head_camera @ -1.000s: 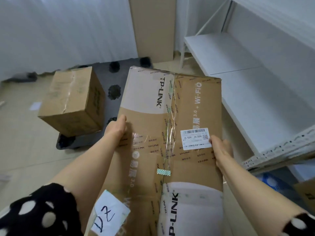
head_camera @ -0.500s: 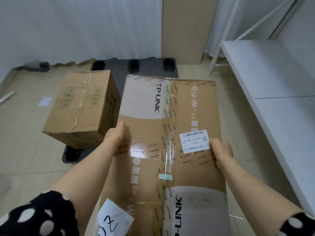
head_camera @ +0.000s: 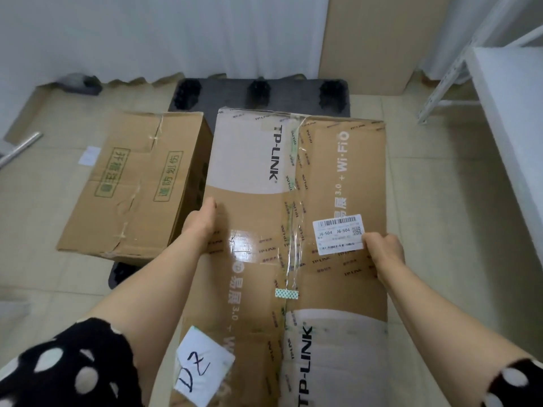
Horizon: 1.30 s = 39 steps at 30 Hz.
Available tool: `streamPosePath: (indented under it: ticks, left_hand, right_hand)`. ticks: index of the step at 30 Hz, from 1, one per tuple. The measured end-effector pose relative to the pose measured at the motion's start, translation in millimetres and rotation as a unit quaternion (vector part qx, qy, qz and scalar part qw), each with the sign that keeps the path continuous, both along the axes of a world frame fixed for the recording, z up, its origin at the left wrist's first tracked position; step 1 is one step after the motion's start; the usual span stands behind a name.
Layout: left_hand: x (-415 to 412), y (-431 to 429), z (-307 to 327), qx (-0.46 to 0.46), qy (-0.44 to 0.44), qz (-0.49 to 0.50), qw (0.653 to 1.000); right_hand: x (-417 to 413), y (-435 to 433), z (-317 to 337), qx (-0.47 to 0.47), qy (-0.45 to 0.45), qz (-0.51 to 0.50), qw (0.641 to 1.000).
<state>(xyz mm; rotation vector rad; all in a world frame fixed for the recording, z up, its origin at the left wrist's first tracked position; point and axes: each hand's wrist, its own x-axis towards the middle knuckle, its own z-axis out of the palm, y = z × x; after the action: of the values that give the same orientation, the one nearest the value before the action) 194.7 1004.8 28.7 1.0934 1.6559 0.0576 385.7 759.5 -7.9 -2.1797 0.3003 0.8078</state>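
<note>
TP-LINK carton (head_camera: 323,177): lifted, left hand (head_camera: 201,223) and right hand (head_camera: 385,252) each clamped on a side edge. Set-down apparently pending; dark pallet (head_camera: 293,94) lies beyond, smaller carton (head_camera: 132,183) occupying its left.

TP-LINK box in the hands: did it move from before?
Yes. The TP-LINK box has swung left, away from the white shelf, toward the smaller box on the dark pallet.

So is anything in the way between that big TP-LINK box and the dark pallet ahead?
Partly: a smaller brown box sits on the left of the pallet, beside the TP-LINK box gripped by the left hand and right hand. The pallet strip visible beyond looks bare.
</note>
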Motion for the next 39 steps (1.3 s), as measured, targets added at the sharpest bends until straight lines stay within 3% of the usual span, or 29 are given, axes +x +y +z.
streamPosePath:
  ticks: [11,16,23,26,30,35,39]
  left_hand:
    - [58,77,-87,0.044,0.015,-0.012,0.999]
    - [66,99,-120,0.041,0.030,-0.094,0.994]
    - [53,85,-142,0.105,0.064,-0.213,0.969]
    - [40,61,-137,0.123,0.127,-0.326,0.929]
    - [10,19,-123,0.127,0.195,-0.475,0.849]
    - [-42,-31,-116,0.108,0.209,-0.646,0.726]
    - [-74,-65,-119,0.113,0.210,-0.715,0.658]
  right_hand:
    - [64,80,-81,-0.024,0.037,0.000,0.999]
    - [74,101,-111,-0.013,0.021,-0.009,1.000]
    - [57,90,-114,-0.003,-0.029,0.027,0.999]
    - [29,71,-112,-0.032,-0.025,0.041,0.998]
    - [-17,34,-112,-0.105,0.031,0.039,0.993]
    - [-68,-2,-103,-0.163,0.061,0.047,0.984]
    - [-95,-24,-104,-0.172,0.042,0.082,0.981]
